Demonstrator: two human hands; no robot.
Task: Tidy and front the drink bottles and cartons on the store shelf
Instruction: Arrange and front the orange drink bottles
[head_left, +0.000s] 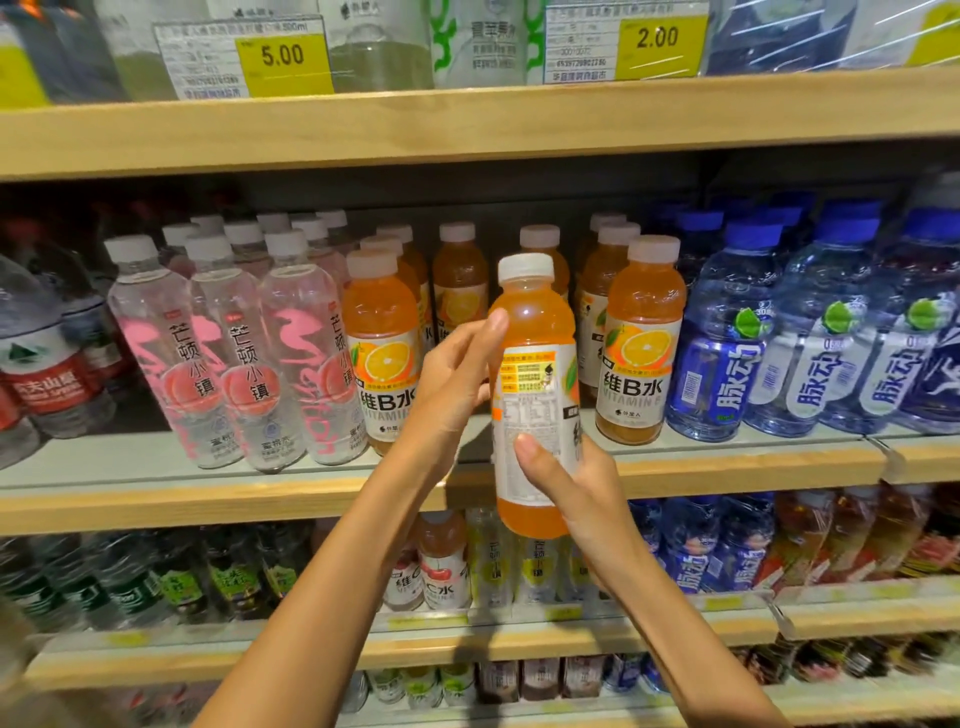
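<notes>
— Where's the orange vitamin drink bottle (535, 395)?
— Upright, off the middle shelf (208, 499), in front of the gap between the two front orange bottles (382, 332), with its back label towards us.
— And the hands?
— The left hand (452, 379) clasps its upper side. The right hand (566, 478) wraps round the lower part, thumb across the label.
— Neighbours?
— Pink-labelled bottles (228, 353) to the left, blue bottles (727, 338) to the right.

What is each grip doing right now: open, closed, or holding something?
Left grip: holds the orange bottle near its shoulder.
Right grip: holds the same bottle lower down, thumb across the label.
</notes>
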